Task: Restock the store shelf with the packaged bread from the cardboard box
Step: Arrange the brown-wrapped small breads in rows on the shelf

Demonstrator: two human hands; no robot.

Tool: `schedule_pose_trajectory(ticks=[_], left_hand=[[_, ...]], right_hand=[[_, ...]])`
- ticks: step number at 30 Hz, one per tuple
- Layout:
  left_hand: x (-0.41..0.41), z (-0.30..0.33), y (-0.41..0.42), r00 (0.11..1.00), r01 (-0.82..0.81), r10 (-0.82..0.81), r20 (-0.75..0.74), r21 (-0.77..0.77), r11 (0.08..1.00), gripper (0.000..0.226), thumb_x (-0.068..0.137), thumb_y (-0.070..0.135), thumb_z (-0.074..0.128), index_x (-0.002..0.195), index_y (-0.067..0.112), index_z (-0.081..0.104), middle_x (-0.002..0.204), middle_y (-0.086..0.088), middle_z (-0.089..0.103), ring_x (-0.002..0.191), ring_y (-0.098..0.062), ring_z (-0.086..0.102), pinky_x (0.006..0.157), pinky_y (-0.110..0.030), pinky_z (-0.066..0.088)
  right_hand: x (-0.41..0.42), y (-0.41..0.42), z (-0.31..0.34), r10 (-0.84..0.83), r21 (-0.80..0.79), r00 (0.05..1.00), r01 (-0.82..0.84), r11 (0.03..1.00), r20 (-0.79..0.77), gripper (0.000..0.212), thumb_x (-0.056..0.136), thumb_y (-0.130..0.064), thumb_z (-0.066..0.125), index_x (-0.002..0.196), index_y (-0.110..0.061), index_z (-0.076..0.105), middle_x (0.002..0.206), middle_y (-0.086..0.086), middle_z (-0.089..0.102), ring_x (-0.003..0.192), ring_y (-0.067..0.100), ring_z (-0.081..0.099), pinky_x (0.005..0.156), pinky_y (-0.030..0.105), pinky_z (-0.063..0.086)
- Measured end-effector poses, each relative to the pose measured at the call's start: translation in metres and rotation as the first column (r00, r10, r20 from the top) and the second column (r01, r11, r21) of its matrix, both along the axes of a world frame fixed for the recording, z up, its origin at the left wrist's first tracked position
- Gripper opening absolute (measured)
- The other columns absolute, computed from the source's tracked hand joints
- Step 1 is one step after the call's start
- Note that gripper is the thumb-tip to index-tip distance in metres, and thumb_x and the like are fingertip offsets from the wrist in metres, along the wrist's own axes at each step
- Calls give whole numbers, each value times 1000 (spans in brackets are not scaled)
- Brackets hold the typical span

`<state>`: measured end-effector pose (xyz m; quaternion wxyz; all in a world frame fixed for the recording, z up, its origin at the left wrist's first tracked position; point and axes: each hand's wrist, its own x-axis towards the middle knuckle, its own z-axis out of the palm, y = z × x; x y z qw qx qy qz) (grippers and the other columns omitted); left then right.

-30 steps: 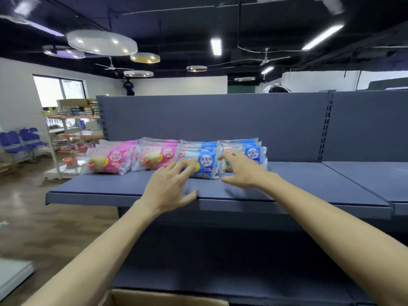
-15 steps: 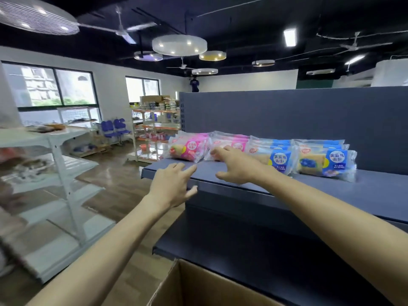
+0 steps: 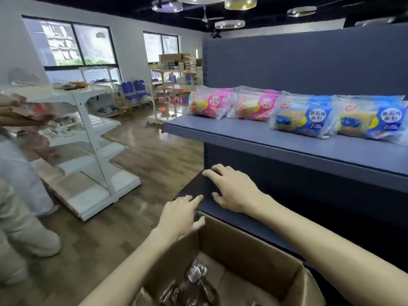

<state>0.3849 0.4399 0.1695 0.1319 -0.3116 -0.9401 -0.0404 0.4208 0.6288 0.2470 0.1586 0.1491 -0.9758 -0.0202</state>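
Currently your left hand [image 3: 180,214] is empty, fingers spread, hovering just over the near left corner of the cardboard box [image 3: 249,257]. Your right hand [image 3: 234,188] is empty too, palm down and loose, in front of the lower shelf [image 3: 223,208]; whether the fingertips actually touch that shelf I cannot tell

Box: open below you, flaps up. Crinkly dark packets [image 3: 194,286] lie in the bottom, blurred, most likely more packaged bread. How many are left is hidden by the frame edge and your forearms

Upper shelf [image 3: 287,149]: four groups of bread in a row, faces forward. From the left: pink packs [image 3: 210,104], a second pink stack [image 3: 256,107] just beside them, then a blue stack [image 3: 302,120], then another blue stack [image 3: 371,121] running to the right edge of view. Each group looks several packs deep. The front strip of the shelf is bare, and no stock shows on the lower shelf

Judgement: restocking is partly done. One row is laid out on top, stock is left in the box, and shelf room is open. With both hands free and low near the box, you look to be between placements, so a reach into the box for the next packets seems the step in hand

Off to the left: white shelving [image 3: 92,138] and another person [image 3: 19,195] at the frame edge, well apart from your work
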Motion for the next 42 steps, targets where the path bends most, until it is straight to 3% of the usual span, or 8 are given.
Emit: schedule_pose_trajectory(ticks=[5, 14, 18, 21, 26, 33, 39, 42], left_hand=[[53, -101, 4, 964, 16, 18, 266, -126, 992, 62, 83, 59, 42, 138, 32, 44, 113, 1, 63, 102, -27, 65, 74, -37, 51], [70, -174, 10, 884, 103, 32, 466, -261, 960, 61, 88, 45, 50, 145, 29, 35, 127, -5, 60, 107, -34, 62, 84, -40, 49], [56, -182, 11, 831, 93, 63, 552, -251, 964, 54, 88, 36, 54, 139, 26, 40, 117, -10, 64, 104, -37, 62, 84, -38, 49], [41, -185, 11, 803, 78, 81, 591, -240, 968, 42, 86, 33, 56, 126, 23, 47, 116, -9, 65, 101, -36, 63, 81, -38, 49], [22, -194, 18, 777, 119, 86, 624, -280, 953, 40, 87, 29, 60, 123, 21, 47, 117, -12, 64, 103, -37, 62, 80, -36, 48], [10, -220, 32, 720, 169, 83, 689, -290, 942, 64, 87, 27, 68, 144, 23, 40, 132, -11, 58, 117, -31, 58, 95, -37, 47], [-12, -248, 47, 687, 329, 19, 727, -334, 884, 61, 83, 28, 74, 137, 23, 46, 134, -8, 54, 118, -29, 57, 94, -38, 50], [-27, -266, 56, 627, 492, -25, 779, -371, 787, 68, 79, 36, 75, 138, 25, 43, 139, -8, 45, 127, -29, 45, 100, -41, 44]], right_hand=[[32, 4, -107, -96, -97, 961, 124, 987, 260, 62, 90, -33, 59, 146, -28, 32, 141, 4, 42, 118, 28, 52, 81, 39, 50], [91, 24, -229, -240, -91, 728, 383, 919, 642, 67, 90, -31, 60, 148, -28, 28, 138, 8, 42, 112, 29, 56, 80, 42, 53], [101, 25, -254, -271, -84, 653, 458, 885, 707, 67, 91, -33, 59, 149, -29, 26, 135, 7, 44, 103, 29, 61, 76, 39, 52], [105, 25, -264, -282, -96, 622, 502, 859, 730, 63, 91, -34, 58, 147, -28, 29, 134, 6, 45, 105, 31, 61, 82, 44, 53], [105, 25, -274, -293, -115, 591, 555, 824, 752, 62, 91, -36, 58, 146, -29, 30, 137, 5, 46, 109, 31, 61, 86, 44, 53], [109, 20, -289, -295, -108, 515, 615, 781, 805, 62, 93, -33, 59, 147, -31, 29, 141, 6, 46, 116, 32, 58, 93, 42, 48], [111, 13, -296, -319, -117, 445, 715, 690, 837, 62, 94, -31, 60, 148, -31, 28, 145, 4, 43, 125, 30, 52, 102, 44, 42], [113, 10, -300, -335, -114, 412, 757, 644, 847, 64, 93, -33, 61, 148, -31, 29, 145, 2, 42, 123, 28, 53, 99, 41, 44]])
